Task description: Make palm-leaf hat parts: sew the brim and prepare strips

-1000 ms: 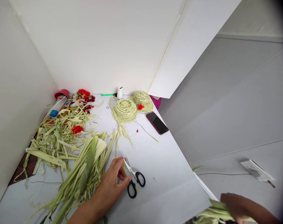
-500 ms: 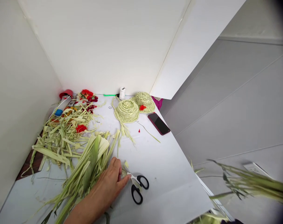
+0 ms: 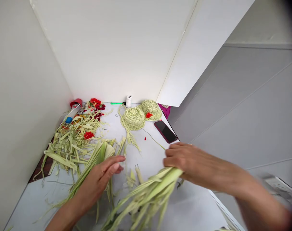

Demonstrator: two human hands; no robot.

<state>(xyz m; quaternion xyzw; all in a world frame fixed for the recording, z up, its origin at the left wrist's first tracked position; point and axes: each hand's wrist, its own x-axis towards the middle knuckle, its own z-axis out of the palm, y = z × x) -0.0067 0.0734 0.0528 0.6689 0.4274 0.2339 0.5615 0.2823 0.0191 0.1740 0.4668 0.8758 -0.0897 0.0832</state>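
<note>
The right hand (image 3: 184,160) is clenched around a bundle of pale green leaf strips (image 3: 146,199), held over the front of the table (image 3: 152,157) — the left hand (image 3: 98,181) is open, just beside a loose leaf pile (image 3: 98,160).

- My right forearm (image 3: 256,205) blurs and runs off the right edge.
- The bottom edge cuts off the leaf strips (image 3: 146,195) in my right hand (image 3: 193,160).
- The wall plate (image 3: 279,189) is too blurred to read.
- The dark ring (image 3: 116,115) on the counter (image 3: 150,157) is too small to tell.
- The woven hat (image 3: 150,109) partly hides the purple cloth (image 3: 164,110).
</note>
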